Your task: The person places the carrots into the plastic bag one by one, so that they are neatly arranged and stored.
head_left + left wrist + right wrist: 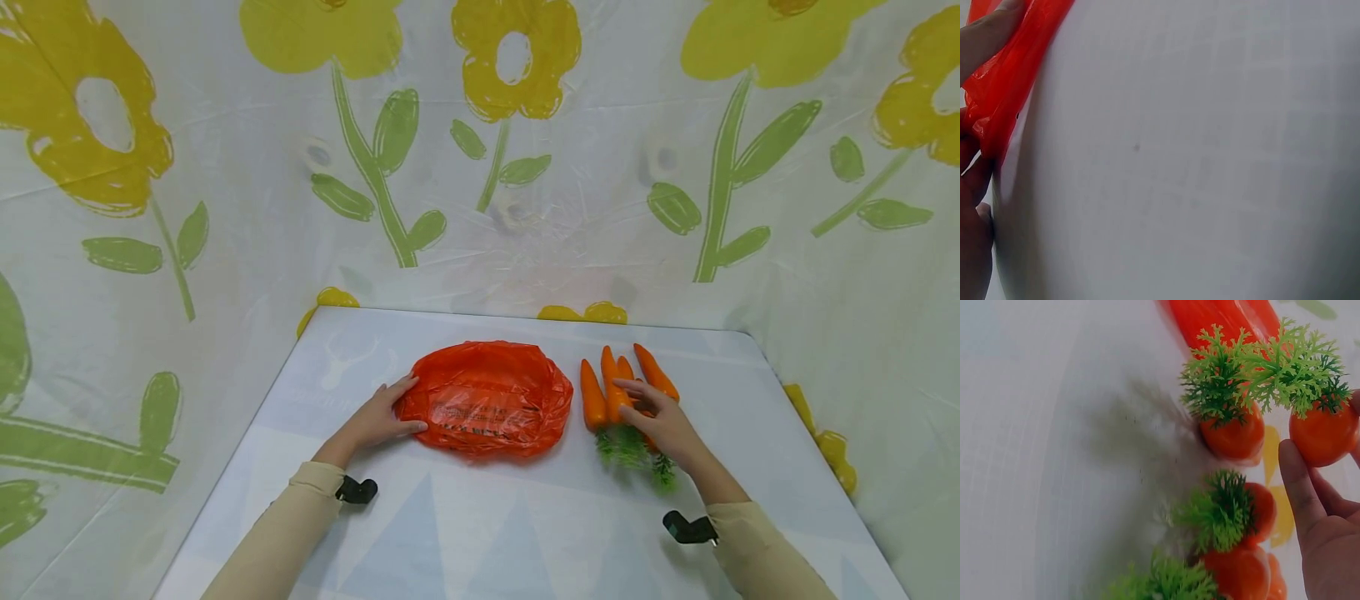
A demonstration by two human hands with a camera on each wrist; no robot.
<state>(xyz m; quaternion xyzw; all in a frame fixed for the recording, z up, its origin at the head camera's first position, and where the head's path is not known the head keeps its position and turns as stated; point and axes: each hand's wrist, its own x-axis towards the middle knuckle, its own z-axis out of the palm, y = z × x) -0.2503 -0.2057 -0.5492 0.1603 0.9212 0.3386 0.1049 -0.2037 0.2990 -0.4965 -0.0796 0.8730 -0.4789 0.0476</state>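
Observation:
A red plastic bag (491, 400) with dark print lies on the table, left of several orange carrots. My left hand (386, 414) holds the bag's left edge, its thumb and fingers apart on either side of the rim. In the left wrist view the thumb lies over the red plastic (1007, 81) and fingers show below it. My right hand (663, 421) pinches a carrot (616, 398) between thumb and fingers. In the right wrist view this carrot (1322, 434), with its green leafy top, stands apart from the other carrots (1235, 434). Its tip is hidden there.
The white table (465, 533) has a pale blue pattern. Behind and beside it hangs a white cloth (555, 250) with yellow flowers. Another carrot (656, 373) lies slanted at the far right of the bunch. A black wrist camera (690, 527) sits at the right sleeve.

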